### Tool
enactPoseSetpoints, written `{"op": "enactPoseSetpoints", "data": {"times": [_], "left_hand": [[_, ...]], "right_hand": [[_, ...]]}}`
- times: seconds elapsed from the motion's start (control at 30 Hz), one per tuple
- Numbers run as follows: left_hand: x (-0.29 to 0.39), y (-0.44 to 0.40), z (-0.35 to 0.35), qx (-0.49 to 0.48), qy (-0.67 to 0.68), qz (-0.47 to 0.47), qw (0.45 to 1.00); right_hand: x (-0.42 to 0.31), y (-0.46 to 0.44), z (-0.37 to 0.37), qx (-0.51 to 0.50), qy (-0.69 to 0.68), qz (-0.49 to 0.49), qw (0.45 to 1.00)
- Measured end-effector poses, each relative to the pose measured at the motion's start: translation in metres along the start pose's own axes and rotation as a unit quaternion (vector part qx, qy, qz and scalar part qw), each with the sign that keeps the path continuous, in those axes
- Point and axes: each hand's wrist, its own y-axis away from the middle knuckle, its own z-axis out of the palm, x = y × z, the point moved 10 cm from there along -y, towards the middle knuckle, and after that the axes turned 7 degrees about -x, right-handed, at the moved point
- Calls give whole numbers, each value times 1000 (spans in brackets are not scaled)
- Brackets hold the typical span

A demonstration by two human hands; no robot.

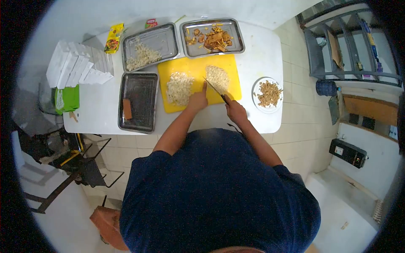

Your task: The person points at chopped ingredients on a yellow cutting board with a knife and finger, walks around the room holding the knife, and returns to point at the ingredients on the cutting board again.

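My right hand (237,113) is closed around the handle of a knife (215,89), whose blade points up and to the left over the yellow cutting board (198,65). My left hand (198,101) has its index finger stretched out by the blade near the tip; the other fingers look curled, and whether the finger touches the blade is hard to tell. Two heaps of finely chopped pale food lie on the board: a left heap (179,89) beside my left hand and a right heap (217,75) partly behind the knife.
Behind the board stand a metal tray (168,36) of pale chopped pieces and another tray (185,42) of browned pieces. A dark tray (137,120) with an orange-brown block is at left. A white plate (255,99) of brown bits is at right. White boxes (69,63) line the left side.
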Motion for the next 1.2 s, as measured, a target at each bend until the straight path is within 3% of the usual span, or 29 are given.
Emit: {"op": "enactPoseSetpoints", "data": {"times": [0.93,1.2], "left_hand": [[11,3,-7,-45,-38,-14,998],[9,-4,0,-62,-49,-17,997]], "right_hand": [[14,15,7,-27,-6,55,998],[-3,16,-13,27,36,23,999]]}}
